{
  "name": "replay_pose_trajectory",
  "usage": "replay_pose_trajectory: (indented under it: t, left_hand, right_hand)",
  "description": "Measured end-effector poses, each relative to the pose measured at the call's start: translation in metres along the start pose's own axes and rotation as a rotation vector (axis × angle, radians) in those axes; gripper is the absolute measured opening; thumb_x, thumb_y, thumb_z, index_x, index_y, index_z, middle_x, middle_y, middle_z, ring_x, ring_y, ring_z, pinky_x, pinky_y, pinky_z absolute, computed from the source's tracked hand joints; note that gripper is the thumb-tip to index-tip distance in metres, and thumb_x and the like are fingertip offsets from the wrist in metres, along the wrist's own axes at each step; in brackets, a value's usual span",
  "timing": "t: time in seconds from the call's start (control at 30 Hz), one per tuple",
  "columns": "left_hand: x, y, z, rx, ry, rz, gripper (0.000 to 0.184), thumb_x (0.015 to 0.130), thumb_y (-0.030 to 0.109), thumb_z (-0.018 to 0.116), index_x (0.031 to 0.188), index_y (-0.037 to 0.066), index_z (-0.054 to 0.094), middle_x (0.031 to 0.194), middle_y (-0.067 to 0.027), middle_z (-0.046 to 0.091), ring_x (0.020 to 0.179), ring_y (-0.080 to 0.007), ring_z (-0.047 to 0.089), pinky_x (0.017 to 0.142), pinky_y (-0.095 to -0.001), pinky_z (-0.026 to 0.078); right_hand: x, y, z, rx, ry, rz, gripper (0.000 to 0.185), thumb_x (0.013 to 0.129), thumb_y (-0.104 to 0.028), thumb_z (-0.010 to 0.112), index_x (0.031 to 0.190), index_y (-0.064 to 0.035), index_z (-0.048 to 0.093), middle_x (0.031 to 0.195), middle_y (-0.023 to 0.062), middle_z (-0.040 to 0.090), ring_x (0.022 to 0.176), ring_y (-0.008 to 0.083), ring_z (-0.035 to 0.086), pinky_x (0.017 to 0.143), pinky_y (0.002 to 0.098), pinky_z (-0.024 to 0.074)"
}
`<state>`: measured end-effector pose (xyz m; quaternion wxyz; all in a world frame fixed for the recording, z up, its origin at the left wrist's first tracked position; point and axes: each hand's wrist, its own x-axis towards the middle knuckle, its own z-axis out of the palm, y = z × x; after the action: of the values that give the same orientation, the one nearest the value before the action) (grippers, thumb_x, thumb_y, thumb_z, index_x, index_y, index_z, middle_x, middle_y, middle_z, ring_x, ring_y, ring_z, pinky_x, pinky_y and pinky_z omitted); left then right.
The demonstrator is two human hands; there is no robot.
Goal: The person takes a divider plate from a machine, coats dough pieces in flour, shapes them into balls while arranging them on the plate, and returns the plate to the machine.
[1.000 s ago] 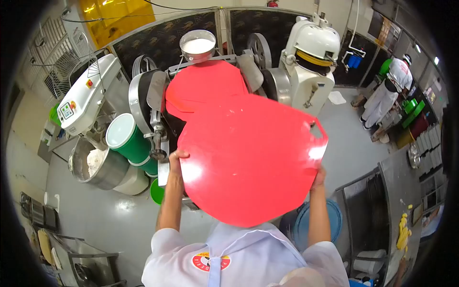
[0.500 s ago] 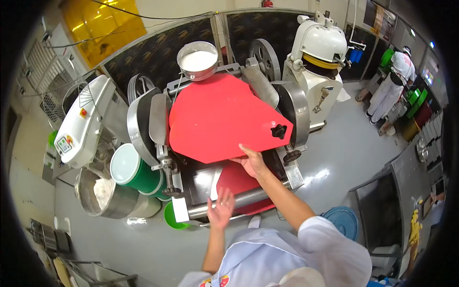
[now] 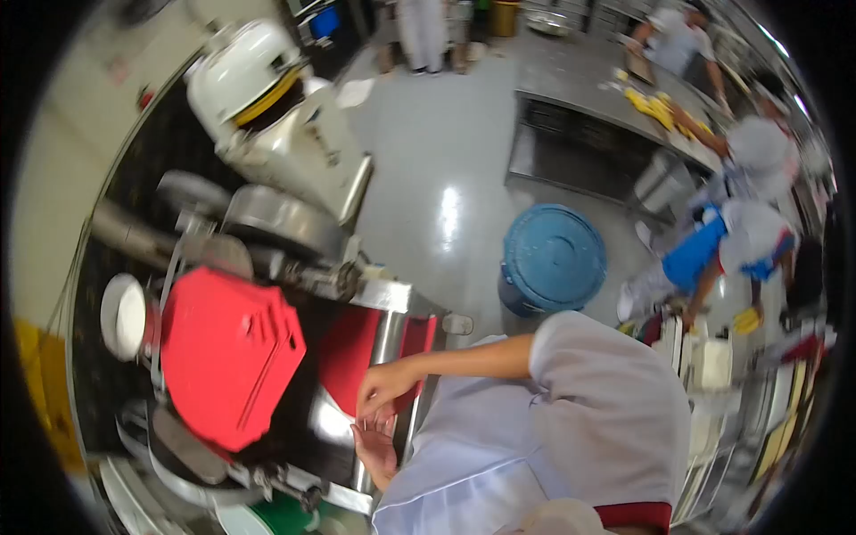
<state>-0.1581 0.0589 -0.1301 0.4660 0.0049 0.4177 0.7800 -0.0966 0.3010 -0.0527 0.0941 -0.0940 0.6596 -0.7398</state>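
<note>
My right hand [image 3: 389, 385] is bent at the wrist, its fingers loosely curved down to the fingertips of my left hand. Palm up beneath it, my left hand [image 3: 378, 453] has its fingers stretched out. No object shows in either hand. Both are above the front metal roller [image 3: 385, 343] of a dough roller machine. A large red panel [image 3: 223, 357] covers the machine's top, apart from my hands. Another red surface [image 3: 346, 357] lies lower, beside the roller. Behind the panel sits a metal bowl of white powder [image 3: 130, 316].
A blue lidded bin [image 3: 555, 259] stands to my right. Farther off is a steel table [image 3: 571, 80] with yellow pieces [image 3: 655, 107], and co-workers are around it. A white machine [image 3: 267, 116] stands beyond the roller. A green container [image 3: 281, 515] is at the lower left.
The view has swung to the right, bringing the bin and co-workers into fuller view. My right hand has left the red panel's edge and met my left hand.
</note>
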Motion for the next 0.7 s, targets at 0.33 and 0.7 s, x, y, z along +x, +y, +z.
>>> replay_pose_trajectory:
  t: [0.33, 0.7]
  left_hand:
    - [0.182, -0.021, 0.2, 1.006, -0.779, -0.475, 0.056, 0.101, 0.036, 0.057, 0.139, -0.004, 0.048, 0.089, -0.0093, 0.069, 0.097, -0.0214, 0.067, 0.091, -0.0384, 0.054]
    - [0.106, -0.223, 0.373, 1.143, -1.214, -0.594, 0.044, 0.1, 0.031, 0.059, 0.133, 0.001, 0.057, 0.109, -0.0129, 0.068, 0.106, -0.0216, 0.066, 0.09, -0.0355, 0.055]
  right_hand:
    - [-0.458, 0.149, 0.071, 0.424, 2.314, -0.193, 0.023, 0.096, -0.027, 0.059, 0.108, -0.0082, 0.063, 0.067, -0.0003, 0.053, 0.059, 0.012, 0.053, 0.057, 0.0293, 0.0464]
    - [-0.449, 0.265, 0.268, 1.091, 2.66, -0.829, 0.02, 0.098, -0.026, 0.057, 0.099, -0.0068, 0.061, 0.058, -0.0026, 0.041, 0.051, 0.0111, 0.042, 0.052, 0.0317, 0.0376]
